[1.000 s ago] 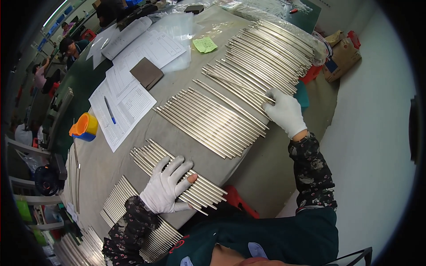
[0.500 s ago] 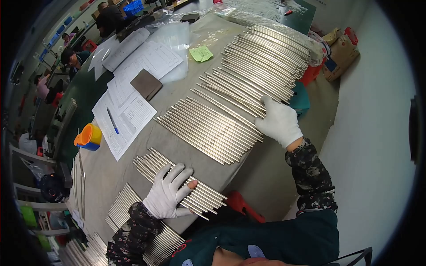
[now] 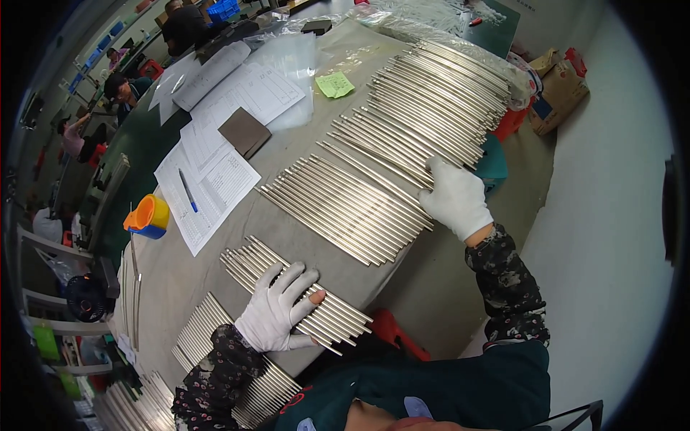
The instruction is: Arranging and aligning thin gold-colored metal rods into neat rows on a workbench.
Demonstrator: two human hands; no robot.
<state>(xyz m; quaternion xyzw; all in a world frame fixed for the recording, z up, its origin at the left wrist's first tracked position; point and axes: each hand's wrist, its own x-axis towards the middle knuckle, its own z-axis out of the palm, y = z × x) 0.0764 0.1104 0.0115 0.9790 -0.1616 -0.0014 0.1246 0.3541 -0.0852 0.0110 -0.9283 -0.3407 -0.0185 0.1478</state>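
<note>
Shiny metal rods lie in several side-by-side groups on the grey table covering. My left hand [image 3: 279, 307], in a white glove with a bare thumb tip, rests flat with fingers spread over a small group of rods [image 3: 336, 316]. My right hand [image 3: 458, 197], also gloved, is at the right ends of the far group [image 3: 431, 100]. Its thumb and fingers close around the end of a metal rod [image 3: 392, 167] lying slightly askew; the fingertips are partly hidden. Between my hands is a middle group of rods [image 3: 345, 208], with a separate rod or two beside it.
Left of the rods are printed sheets [image 3: 205, 183] with a pen [image 3: 188, 190], a brown block [image 3: 244, 133], a yellow-and-blue tape holder [image 3: 149, 217] and a green note [image 3: 335, 85]. Another rod group [image 3: 201, 327] lies under my left forearm. A teal stool [image 3: 493, 161] stands beyond the table's right edge.
The whole view has shifted slightly, so the table appears a little further right. Both hands keep their places on the rods.
</note>
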